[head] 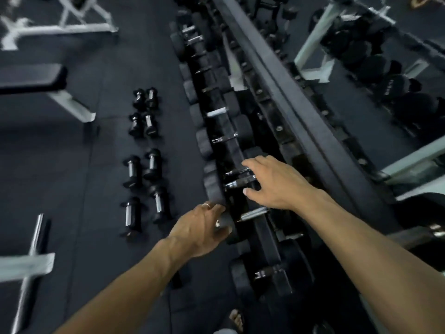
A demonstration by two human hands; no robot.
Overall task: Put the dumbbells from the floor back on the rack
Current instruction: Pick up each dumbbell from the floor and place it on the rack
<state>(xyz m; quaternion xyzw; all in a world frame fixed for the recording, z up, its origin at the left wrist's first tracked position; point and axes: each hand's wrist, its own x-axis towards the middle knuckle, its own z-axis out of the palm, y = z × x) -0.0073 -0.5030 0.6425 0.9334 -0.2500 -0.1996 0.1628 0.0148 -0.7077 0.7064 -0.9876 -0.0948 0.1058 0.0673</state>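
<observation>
A long black dumbbell rack [284, 75] runs from the top middle down to the lower right, its lower tier full of black dumbbells with chrome handles. My left hand [199, 229] grips the near head of a racked dumbbell [252, 213]. My right hand [272, 182] hovers with spread fingers over the chrome handle of the neighbouring racked dumbbell [238, 182]; whether it touches is unclear. On the dark floor to the left lie several small dumbbells in pairs, the nearest [131, 215] beside another [159, 203], with more further off [143, 98].
A bench with a white frame [69, 104] stands at the left, another white frame [62, 25] at the top left. A chrome bar on a white base [31, 256] lies at the lower left. A second rack with white posts [313, 44] sits behind. My sandalled foot [236, 320] shows at the bottom.
</observation>
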